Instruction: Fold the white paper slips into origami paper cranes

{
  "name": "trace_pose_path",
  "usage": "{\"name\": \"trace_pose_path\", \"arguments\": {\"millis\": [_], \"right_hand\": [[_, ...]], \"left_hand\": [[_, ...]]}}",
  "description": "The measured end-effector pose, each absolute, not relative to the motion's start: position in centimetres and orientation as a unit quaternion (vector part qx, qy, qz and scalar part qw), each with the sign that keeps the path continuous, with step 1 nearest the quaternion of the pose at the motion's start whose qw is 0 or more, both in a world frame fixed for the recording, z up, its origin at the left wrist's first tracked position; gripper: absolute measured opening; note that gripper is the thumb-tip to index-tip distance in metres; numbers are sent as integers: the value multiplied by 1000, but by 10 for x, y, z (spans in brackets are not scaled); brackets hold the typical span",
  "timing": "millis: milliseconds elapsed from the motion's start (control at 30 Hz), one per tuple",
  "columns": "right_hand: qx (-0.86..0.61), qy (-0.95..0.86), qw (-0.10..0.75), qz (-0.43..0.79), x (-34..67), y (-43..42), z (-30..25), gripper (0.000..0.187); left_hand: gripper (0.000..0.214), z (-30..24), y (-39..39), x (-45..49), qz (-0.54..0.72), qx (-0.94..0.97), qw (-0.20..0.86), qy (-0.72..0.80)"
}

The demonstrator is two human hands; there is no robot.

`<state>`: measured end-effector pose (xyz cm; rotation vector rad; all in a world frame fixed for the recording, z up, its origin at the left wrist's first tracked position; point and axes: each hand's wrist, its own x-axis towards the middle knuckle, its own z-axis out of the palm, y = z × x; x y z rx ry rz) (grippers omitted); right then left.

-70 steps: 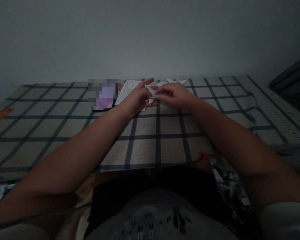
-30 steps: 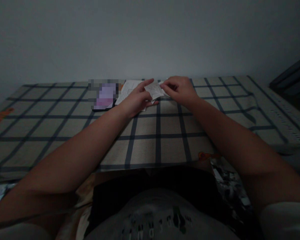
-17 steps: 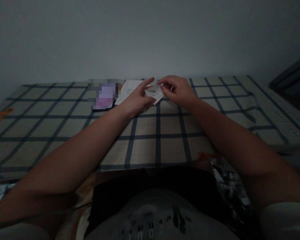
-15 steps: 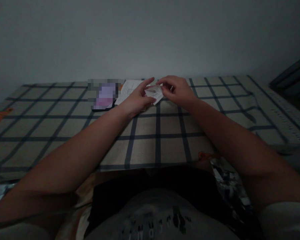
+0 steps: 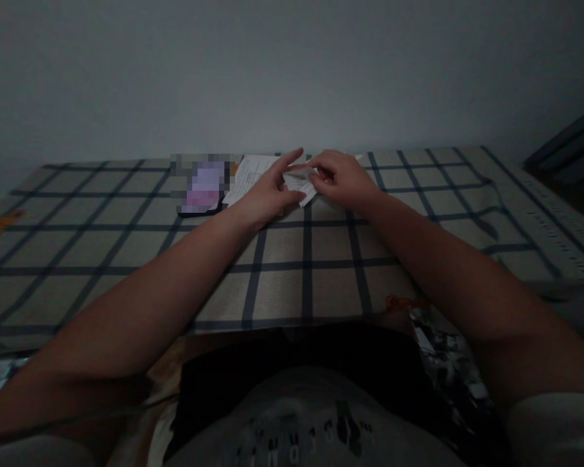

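A small piece of white paper (image 5: pixel 296 184), folded and creased, lies between my two hands above the tablecloth. My left hand (image 5: pixel 268 195) holds its left side, thumb pressed over the near edge and index finger stretched out behind. With bent fingers, my right hand (image 5: pixel 344 179) pinches the paper's right part. Some of the paper is hidden by the fingers. Just left of my left hand, a flat printed sheet (image 5: pixel 249 174) rests on the cloth, partly covered by that hand.
A phone-like slab (image 5: pixel 204 189) with a blurred purple and pink face lies left of the printed sheet. The checked tablecloth (image 5: pixel 282 285) covers the table, which meets a plain wall (image 5: pixel 292 78). A dark slatted object (image 5: pixel 571 139) stands at the far right.
My right hand has moved slightly left and closer to my left hand, over more of the paper. The paper's upper part looks more folded. My left hand has barely moved.
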<state>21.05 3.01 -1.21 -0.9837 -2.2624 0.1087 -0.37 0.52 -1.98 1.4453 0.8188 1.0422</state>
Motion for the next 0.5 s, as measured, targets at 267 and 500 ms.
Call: {"name": "trace_pose_path", "arguments": {"millis": [267, 500], "right_hand": [[-414, -848, 322, 81, 211, 29, -13, 35], [-416, -831, 364, 63, 212, 27, -10, 37]], "left_hand": [[84, -14, 3, 3, 466, 573, 568, 362], [84, -10, 3, 4, 451, 542, 586, 399]]}}
